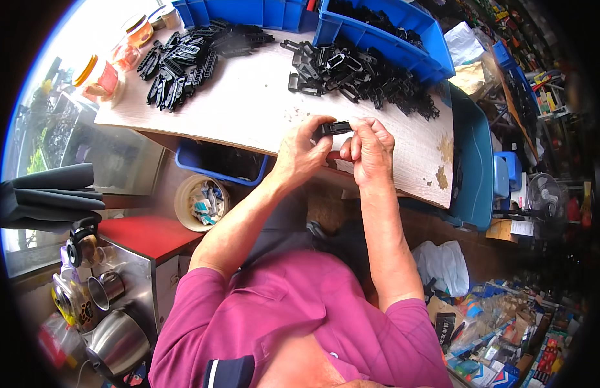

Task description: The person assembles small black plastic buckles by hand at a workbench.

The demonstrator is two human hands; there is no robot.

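Observation:
Between my two hands, just above the table's near edge, is a small black plastic part (335,128), long and narrow. My left hand (303,149) grips its left end between thumb and fingers. The fingertips of my right hand (371,145) pinch its right end. Beyond my hands, to the right, lies a heap of black plastic frames (342,68). A second heap, of slim black slotted pieces (183,64), is spread at the table's far left. The pale wooden table (248,97) shows worn patches at its right side.
A blue bin (384,42) full of black parts stands at the back right, another blue bin (241,14) at the back. Jars (96,77) line the left edge. Below the table are a blue tub (222,161) and a bucket (201,202). A teal bin (474,158) adjoins the right end.

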